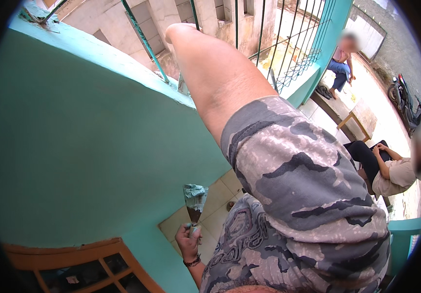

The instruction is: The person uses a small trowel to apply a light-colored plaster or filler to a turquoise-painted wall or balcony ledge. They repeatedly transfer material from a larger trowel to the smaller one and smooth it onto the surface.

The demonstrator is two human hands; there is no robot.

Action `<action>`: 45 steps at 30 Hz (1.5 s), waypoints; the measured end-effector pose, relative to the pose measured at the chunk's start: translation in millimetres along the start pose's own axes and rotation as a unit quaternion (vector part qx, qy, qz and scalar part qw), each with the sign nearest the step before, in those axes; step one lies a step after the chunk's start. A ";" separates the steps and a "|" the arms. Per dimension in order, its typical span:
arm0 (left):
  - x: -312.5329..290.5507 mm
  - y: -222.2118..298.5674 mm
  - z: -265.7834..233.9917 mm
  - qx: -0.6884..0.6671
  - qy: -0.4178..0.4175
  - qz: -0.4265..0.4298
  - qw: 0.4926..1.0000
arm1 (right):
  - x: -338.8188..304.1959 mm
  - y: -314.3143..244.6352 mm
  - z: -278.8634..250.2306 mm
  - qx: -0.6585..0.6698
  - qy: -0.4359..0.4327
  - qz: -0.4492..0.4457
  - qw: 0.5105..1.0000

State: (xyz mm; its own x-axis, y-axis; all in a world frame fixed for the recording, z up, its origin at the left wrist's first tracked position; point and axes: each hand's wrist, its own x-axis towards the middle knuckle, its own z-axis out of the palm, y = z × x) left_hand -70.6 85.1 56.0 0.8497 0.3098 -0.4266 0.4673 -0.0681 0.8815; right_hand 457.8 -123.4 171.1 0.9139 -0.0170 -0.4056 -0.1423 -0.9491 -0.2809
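Low in the view, my left hand [188, 242] is closed around the handle of a putty knife [195, 199]. Its wide blade points up and carries teal paste or paint on the upper part, with a dark area nearer the handle. Teal smears show on the fingers. My right arm [235, 73], in a camouflage sleeve, reaches up and away across the top of a teal wall [88, 132] to the metal bars [144, 41]. My right hand and its fingers are hidden at the arm's far end. A small pale, pointed piece [183, 85] shows beside that forearm, too covered to identify.
An orange-brown window frame [64, 251] is set low in the wall. Below lies a tiled floor [220, 195]. To the right, one person [343, 63] sits outside on a ledge and another [391, 171] sits closer. A motorcycle [408, 105] stands at far right.
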 end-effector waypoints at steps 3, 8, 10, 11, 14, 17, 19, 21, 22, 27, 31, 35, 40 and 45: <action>-1.5 -5.7 -2.7 -0.010 -0.003 0.006 1.000 | 0.0 3.6 3.0 0.012 0.003 0.006 1.000; -4.5 -13.1 -3.0 -0.017 0.014 0.000 1.000 | -4.2 6.0 -1.4 0.094 -0.037 0.041 0.994; -5.1 -12.7 -3.6 -0.006 0.012 -0.003 1.000 | 1.8 5.3 -7.2 0.067 -0.060 0.025 0.996; -5.7 -13.2 -4.1 -0.012 0.011 -0.004 1.000 | -0.3 4.5 -9.6 0.052 -0.071 0.017 0.996; -4.4 -12.8 -2.7 -0.020 0.011 -0.005 1.000 | -9.6 3.8 -15.4 0.055 -0.033 -0.004 0.998; -5.9 -11.3 -0.8 -0.017 0.018 -0.006 1.000 | -12.9 -2.6 -25.8 0.058 0.038 -0.028 0.997; -9.1 -11.2 -2.3 -0.022 0.018 -0.012 1.000 | -13.6 -12.3 -30.9 0.044 0.055 -0.042 0.997; -7.9 -7.2 -1.5 -0.025 0.010 -0.016 1.000 | -6.4 -15.9 -36.5 0.019 0.057 -0.042 0.997; -7.4 -5.1 -1.8 -0.026 0.006 -0.019 0.999 | -2.0 -19.3 -37.4 0.006 0.043 -0.038 0.998; -4.1 -3.0 -1.8 -0.014 -0.010 -0.007 1.000 | 17.9 -30.9 -28.7 -0.049 -0.034 0.000 0.998; -3.0 -0.1 -4.8 -0.007 -0.026 -0.025 0.999 | 22.7 -31.8 -13.4 -0.062 -0.073 0.015 0.995; -1.4 -2.9 -6.3 -0.015 -0.027 -0.008 0.999 | 12.1 -32.6 -5.0 -0.037 -0.066 0.018 0.997; 0.2 -11.5 -5.3 -0.015 -0.018 -0.010 1.000 | 17.4 -16.0 -3.5 0.023 -0.009 0.032 0.999; -5.5 -16.6 -6.7 -0.015 -0.003 -0.012 1.000 | -22.9 -5.1 -26.2 0.091 0.130 0.000 0.987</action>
State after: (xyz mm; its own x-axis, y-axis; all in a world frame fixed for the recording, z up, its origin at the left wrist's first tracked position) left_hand -84.6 90.9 45.0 0.8399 0.3055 -0.4485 0.4801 -0.0331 0.8766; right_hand 447.6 -126.4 204.5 0.9771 -0.1199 -0.1760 -0.1872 -0.8774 -0.4416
